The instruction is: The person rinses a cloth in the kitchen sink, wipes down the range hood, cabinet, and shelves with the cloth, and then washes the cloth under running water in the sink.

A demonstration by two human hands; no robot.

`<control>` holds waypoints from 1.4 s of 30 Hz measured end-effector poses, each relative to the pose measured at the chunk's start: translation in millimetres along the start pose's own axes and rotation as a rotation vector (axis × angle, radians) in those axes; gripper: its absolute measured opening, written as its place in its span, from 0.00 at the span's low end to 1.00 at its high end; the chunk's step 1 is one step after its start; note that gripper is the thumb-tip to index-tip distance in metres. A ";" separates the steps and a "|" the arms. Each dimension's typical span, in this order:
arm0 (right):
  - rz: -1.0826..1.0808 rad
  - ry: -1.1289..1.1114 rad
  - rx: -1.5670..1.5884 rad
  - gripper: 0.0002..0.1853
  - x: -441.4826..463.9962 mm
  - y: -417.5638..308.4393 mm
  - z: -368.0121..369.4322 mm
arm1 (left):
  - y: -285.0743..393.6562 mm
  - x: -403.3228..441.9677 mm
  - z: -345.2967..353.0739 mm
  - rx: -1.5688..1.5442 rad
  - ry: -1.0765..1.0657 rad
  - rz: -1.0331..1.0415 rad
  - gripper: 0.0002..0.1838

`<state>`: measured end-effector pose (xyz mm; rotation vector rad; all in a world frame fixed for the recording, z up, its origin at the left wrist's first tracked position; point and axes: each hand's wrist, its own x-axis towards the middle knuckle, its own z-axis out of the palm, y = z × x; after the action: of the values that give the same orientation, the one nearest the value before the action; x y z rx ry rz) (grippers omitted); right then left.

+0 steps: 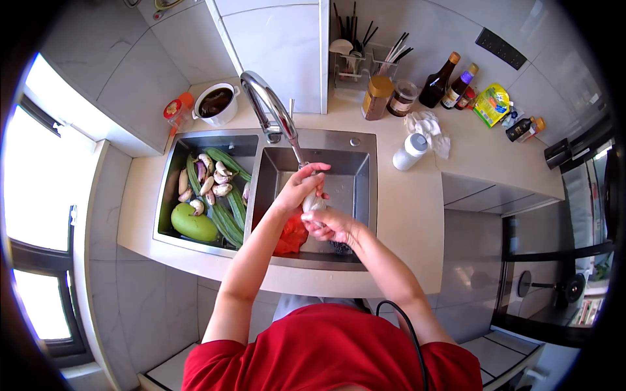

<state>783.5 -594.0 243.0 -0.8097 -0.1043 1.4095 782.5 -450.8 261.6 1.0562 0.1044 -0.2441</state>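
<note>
Over the right sink basin (358, 171), both of my hands are around a small pale eggplant (313, 201). My left hand (298, 188) wraps its upper part, just beneath the faucet's spout. My right hand (336, 225) grips its lower end, thumb on the near side. The chrome faucet (277, 111) curves down to my left hand; I cannot make out whether water runs. A crumpled red plastic bag (291, 236) lies in the basin below my wrists. In the left basin (228, 142) are several small eggplants (222, 189), long green ridged gourds (226, 225) and a round green gourd (193, 223).
Behind the left basin stand a white pot (228, 116) of dark liquid and a red-lidded jar (175, 111). A white bottle (409, 152) and a crumpled cloth (430, 130) sit right of the sink. Sauce bottles (438, 83), jars (377, 98) and utensil holders (351, 65) line the wall.
</note>
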 end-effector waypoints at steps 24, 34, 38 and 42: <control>-0.103 1.080 -1.236 0.20 53.2 120.6 -49.1 | -114.0 -4.5 -20.5 1.386 0.557 -0.115 0.26; -0.314 0.457 -0.512 0.27 5.8 82.8 -12.1 | -65.6 -32.0 -107.1 0.075 -0.055 -0.385 0.08; -0.619 0.812 -0.792 0.25 33.6 87.7 3.6 | -57.0 -33.7 -111.7 -0.061 -0.023 -0.264 0.11; -0.479 0.905 -0.955 0.25 47.4 95.9 18.6 | -68.8 -40.8 -127.2 -0.170 0.046 -0.310 0.14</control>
<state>703.9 -548.5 185.0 -1.9864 -0.2539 0.3808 729.9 -366.1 149.1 0.8740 0.3264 -0.4823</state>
